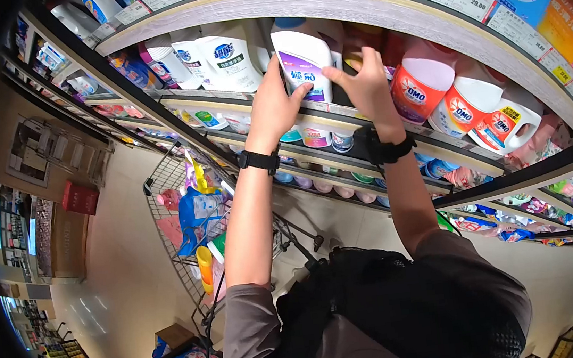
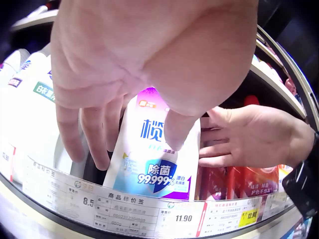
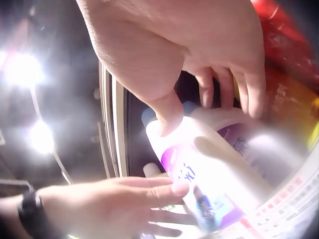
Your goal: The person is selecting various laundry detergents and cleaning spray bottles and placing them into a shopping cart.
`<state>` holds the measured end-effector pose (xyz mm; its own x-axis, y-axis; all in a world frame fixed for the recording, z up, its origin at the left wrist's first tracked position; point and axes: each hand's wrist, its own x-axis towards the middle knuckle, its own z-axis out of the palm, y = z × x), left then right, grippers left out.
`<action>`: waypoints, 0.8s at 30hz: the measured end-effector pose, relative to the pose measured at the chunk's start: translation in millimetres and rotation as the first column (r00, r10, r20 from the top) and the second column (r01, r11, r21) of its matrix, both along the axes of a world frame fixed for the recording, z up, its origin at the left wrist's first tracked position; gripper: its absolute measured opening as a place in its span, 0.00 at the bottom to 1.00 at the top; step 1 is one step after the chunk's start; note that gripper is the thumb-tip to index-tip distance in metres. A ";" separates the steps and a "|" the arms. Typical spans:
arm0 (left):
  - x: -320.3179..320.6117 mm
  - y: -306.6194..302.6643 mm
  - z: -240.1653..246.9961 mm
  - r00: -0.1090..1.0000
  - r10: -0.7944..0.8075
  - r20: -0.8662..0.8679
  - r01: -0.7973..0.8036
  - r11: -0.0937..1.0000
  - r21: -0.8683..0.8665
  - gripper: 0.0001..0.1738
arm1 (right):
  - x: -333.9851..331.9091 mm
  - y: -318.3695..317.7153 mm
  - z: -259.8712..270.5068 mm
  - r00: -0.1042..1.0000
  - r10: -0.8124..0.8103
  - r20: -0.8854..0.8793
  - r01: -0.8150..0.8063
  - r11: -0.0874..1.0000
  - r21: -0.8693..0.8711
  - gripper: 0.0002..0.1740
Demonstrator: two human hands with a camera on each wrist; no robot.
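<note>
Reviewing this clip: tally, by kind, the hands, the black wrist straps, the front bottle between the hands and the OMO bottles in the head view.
Hands (left hand, right hand): 2
Black wrist straps: 2
Purple-labelled bottle: 1
OMO bottles: 3
Total: 8

In the head view, the left forearm (image 1: 249, 218) is angled between twelve and one o'clock, the right forearm (image 1: 406, 191) between eleven and twelve. The left hand's (image 1: 277, 106) thumb is pointed toward two; the right hand's (image 1: 365, 90) toward ten, its fingers extended.
</note>
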<state>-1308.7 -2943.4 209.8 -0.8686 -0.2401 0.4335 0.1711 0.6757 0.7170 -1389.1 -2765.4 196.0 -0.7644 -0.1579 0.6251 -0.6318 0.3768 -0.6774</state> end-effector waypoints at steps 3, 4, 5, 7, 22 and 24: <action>-5.6 0.2 -5.9 0.993 -0.079 -0.087 0.074 0.996 -0.052 0.63 | -46.3 1.5 -4.2 0.962 -0.024 0.274 0.020 1.000 0.019 0.37; -10.4 3.8 -12.1 0.990 -0.044 -0.133 0.032 0.995 -0.090 0.71 | -53.9 3.9 4.8 0.872 0.108 0.478 -0.121 0.993 -0.005 0.38; -14.7 9.1 -19.3 0.979 -0.028 -0.202 0.007 0.995 -0.102 0.75 | -57.7 4.1 10.8 0.722 0.227 0.654 -0.252 0.966 -0.057 0.40; -14.7 31.1 -15.3 0.977 0.086 -0.195 -0.105 0.990 -0.094 0.84 | -55.7 -9.2 5.7 0.845 0.152 0.513 -0.185 0.983 0.013 0.41; 1.0 10.6 -25.3 0.912 0.395 -0.113 -0.406 0.908 -0.104 0.67 | -70.1 -53.9 -21.9 0.947 0.174 0.271 -0.252 0.924 0.287 0.30; 28.7 10.6 -32.5 0.934 0.345 -0.089 -0.354 0.924 -0.146 0.68 | -46.7 -37.2 -27.6 0.977 0.108 0.182 -0.153 0.955 0.253 0.26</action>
